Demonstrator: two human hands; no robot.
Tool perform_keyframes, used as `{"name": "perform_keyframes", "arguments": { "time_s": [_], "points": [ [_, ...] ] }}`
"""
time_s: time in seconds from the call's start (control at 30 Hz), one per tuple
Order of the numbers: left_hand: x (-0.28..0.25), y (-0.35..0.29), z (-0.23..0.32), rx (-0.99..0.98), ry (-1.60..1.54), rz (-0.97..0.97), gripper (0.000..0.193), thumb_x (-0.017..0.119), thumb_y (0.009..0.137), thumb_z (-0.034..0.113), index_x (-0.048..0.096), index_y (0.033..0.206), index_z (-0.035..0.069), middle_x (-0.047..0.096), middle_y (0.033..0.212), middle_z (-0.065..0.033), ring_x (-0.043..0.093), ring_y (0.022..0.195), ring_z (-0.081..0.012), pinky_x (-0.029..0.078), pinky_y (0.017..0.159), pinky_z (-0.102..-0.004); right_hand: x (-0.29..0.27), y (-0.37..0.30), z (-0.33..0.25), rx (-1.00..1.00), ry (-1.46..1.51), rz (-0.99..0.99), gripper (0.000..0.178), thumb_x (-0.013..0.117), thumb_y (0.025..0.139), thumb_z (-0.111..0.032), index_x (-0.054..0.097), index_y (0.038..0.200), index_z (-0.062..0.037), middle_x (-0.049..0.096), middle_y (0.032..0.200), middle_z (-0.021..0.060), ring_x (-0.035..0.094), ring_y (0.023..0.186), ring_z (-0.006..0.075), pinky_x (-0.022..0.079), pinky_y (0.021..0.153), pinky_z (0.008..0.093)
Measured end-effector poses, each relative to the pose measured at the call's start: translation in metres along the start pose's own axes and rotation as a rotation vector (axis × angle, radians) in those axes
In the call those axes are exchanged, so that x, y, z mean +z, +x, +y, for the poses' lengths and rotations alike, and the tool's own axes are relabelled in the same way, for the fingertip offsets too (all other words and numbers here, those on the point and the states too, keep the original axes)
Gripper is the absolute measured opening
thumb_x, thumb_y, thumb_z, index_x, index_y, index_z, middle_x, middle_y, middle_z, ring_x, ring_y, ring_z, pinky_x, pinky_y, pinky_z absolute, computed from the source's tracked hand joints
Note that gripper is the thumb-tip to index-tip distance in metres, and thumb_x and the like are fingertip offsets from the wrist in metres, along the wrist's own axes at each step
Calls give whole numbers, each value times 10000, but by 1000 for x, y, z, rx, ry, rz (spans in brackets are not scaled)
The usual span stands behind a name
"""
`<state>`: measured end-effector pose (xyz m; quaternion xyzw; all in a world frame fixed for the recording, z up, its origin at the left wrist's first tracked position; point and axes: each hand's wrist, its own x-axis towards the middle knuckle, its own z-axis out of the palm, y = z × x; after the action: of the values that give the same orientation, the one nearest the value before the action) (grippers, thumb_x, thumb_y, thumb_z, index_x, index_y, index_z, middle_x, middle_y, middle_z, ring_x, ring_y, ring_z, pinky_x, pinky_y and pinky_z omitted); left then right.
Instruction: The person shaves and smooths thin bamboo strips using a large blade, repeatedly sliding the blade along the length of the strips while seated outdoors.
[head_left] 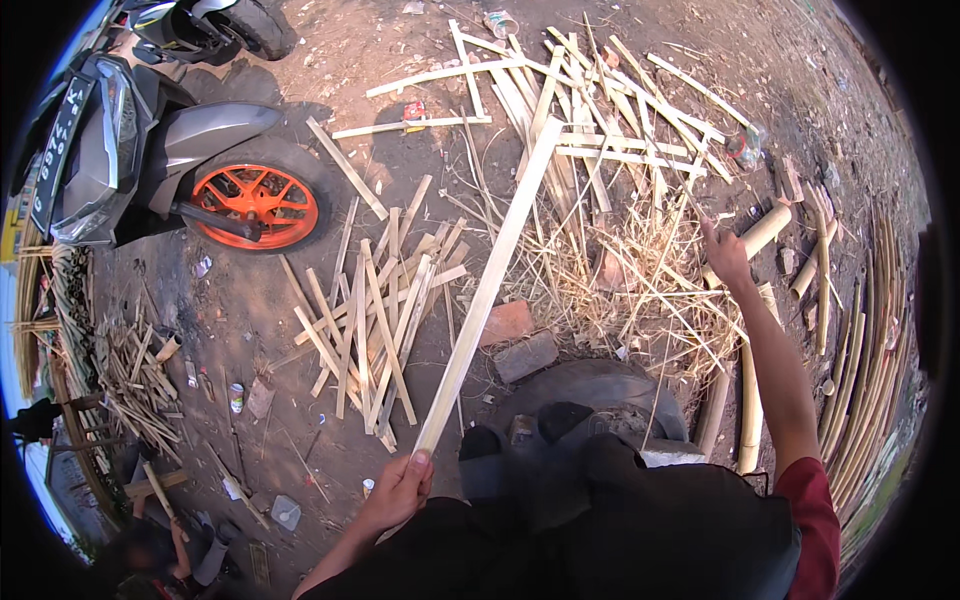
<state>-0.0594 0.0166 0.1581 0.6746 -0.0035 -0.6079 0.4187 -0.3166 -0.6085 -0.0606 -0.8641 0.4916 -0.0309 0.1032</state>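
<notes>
Straw-coloured shavings heap (pixel 650 300), right of centre. Pale bamboo strip (pixel 489 288) slants from lower to upper centre; left hand (pixel 398 490) clasps its lower end. Right hand (pixel 727 258), mid-right: contents unclear. Judged best: firm grip, far tip clear of heap.

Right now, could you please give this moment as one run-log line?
left hand: holds pale strip by lower end | right hand: extended beside shavings, grip unclear | strip pile: on ground
</notes>
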Motion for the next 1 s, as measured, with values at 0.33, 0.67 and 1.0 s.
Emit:
{"name": "perform_keyframes", "arguments": {
  "time_s": [0.33, 0.67, 1.0],
  "points": [
    [14, 29, 3, 33, -164, -192, 452, 358, 1107, 438, 454, 831, 94, 339, 641, 41, 298, 523, -65, 265, 476, -245, -95, -136, -279, 225, 1646, -734, 365, 610, 1021, -382, 616, 1074, -21, 449, 622, -26, 445, 499, 87, 384, 453, 255],
    [11, 30, -29, 50, 10, -316, 487, 379, 1101, 446, 566, 902, 42, 512, 679, -19, 525, 601, -124, 427, 580, -273, -112, -136, -313, 291, 1985, -797, 211, 613, 903, -118, 616, 1057, 26, 444, 604, -24, 441, 446, 100, 420, 455, 272],
    [20, 67, 7, 273, 293, -302, 429, 460, 1085, 388, 639, 1129, 1, 639, 794, -67, 638, 759, -171, 501, 779, -333, -95, -150, -299, 387, 1930, -706, 191, 734, 933, -156, 578, 875, -63, 479, 601, -17, 487, 477, 107, 433, 453, 285]
  ]
}}
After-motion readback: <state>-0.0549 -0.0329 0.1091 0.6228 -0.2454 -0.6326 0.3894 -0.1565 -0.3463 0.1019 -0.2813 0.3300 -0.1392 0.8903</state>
